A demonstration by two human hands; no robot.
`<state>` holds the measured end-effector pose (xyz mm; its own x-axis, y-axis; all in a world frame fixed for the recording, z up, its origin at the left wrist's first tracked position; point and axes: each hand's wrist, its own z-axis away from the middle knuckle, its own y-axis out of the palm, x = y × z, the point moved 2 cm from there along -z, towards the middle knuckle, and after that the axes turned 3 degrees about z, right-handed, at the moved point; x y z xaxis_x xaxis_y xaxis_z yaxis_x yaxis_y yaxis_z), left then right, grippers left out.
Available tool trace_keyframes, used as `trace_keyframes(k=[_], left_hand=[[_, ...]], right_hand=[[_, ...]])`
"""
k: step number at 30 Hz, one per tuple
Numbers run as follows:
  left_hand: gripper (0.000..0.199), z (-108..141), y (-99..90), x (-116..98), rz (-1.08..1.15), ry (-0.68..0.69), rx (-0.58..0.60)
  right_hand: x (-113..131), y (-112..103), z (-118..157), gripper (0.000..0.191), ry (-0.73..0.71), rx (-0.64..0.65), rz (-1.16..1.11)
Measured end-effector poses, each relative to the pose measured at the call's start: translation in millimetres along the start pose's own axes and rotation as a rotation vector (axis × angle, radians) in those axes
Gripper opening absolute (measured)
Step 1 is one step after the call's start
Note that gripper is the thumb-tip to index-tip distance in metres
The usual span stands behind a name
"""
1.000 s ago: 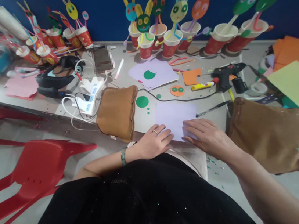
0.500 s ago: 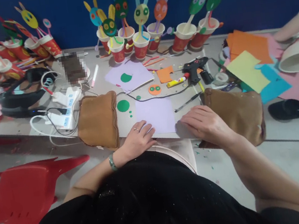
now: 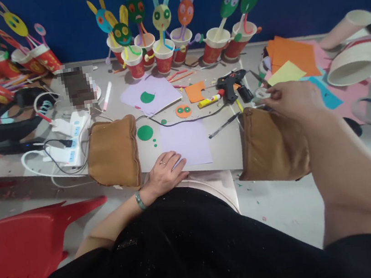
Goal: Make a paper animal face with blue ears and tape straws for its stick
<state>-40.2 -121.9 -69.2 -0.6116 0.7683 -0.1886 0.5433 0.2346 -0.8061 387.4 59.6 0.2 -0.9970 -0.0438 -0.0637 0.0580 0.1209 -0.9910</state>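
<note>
My left hand (image 3: 168, 173) lies with loosely spread fingers over the lower left edge of a lilac paper sheet (image 3: 188, 143). My right hand (image 3: 296, 102) is stretched over the right brown cloth pouch (image 3: 270, 150). Its fingertips are drawn together beside a small roll of clear tape (image 3: 262, 93); what is between them, if anything, I cannot make out. Left of the sheet lie a green paper circle (image 3: 145, 133) and two tiny green dots. Above it is an orange paper disc (image 3: 183, 111) with two green-and-white eyes. A pen (image 3: 224, 125) rests at the sheet's right.
Behind are a black glue gun (image 3: 231, 87), a yellow marker (image 3: 210, 100) and red paper cups (image 3: 165, 61) holding paper bunny figures. A power strip (image 3: 77, 140) and another brown pouch (image 3: 113, 153) are left. Coloured papers (image 3: 293, 55) lie right; a red chair (image 3: 21, 245) stands lower left.
My right hand has moved from the table edge beside the lilac sheet, up and right to the tape roll. My left hand stays on the sheet's edge. The view has shifted slightly right.
</note>
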Motion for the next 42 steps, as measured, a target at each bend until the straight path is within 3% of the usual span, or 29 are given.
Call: trace_keyframes(k=[1,3,8,12,17,23,27,31,34,36,39,42], left_hand=[[0.037,0.9,0.7,0.5,0.002,-0.002,0.001],[0.038,2.0,1.3,1.2,-0.004,-0.004,-0.002],[0.040,0.5,0.4,2.0,0.010,-0.025,0.026],[0.039,-1.9,-0.9,1.7,0.009,0.002,-0.023],[0.039,-0.6,2.5,2.9,0.006,-0.020,0.005],[0.041,-2.3,1.2,3.2,0.012,0.001,-0.018],[0.044,-4.7,1.2,4.2,0.003,-0.023,-0.008],[0.039,2.9,-3.0,5.5,0.074,-0.012,-0.072],[0.024,14.3,-12.8,3.4,0.057,0.010,-0.138],[0.017,21.0,-20.9,0.2,0.012,0.012,-0.199],[0.014,27.3,-29.2,-4.4,-0.056,-0.005,-0.271],[0.022,30.2,-29.4,-5.8,-0.106,-0.045,-0.226]], right_hand=[[-4.6,5.3,-9.2,0.074,0.103,0.107,0.030],[-8.2,13.0,-23.2,0.082,0.160,0.226,0.050],[-10.9,22.9,-43.8,0.099,0.062,0.210,0.015],[-6.0,18.7,-47.7,0.088,0.159,0.251,0.013],[5.2,4.3,-40.0,0.079,0.209,0.237,-0.044],[-4.6,-3.0,-26.6,0.090,0.178,0.183,-0.207],[3.9,-22.4,-6.5,0.062,0.308,0.135,-0.387],[25.2,-45.2,23.2,0.051,0.380,0.047,-0.504],[45.8,-48.4,54.4,0.050,0.224,-0.023,-0.726],[67.4,-44.1,80.2,0.053,0.066,0.008,-0.896],[114.7,-37.7,118.4,0.043,-0.191,0.038,-0.974],[166.7,-31.5,143.2,0.030,-0.399,0.025,-0.942]])
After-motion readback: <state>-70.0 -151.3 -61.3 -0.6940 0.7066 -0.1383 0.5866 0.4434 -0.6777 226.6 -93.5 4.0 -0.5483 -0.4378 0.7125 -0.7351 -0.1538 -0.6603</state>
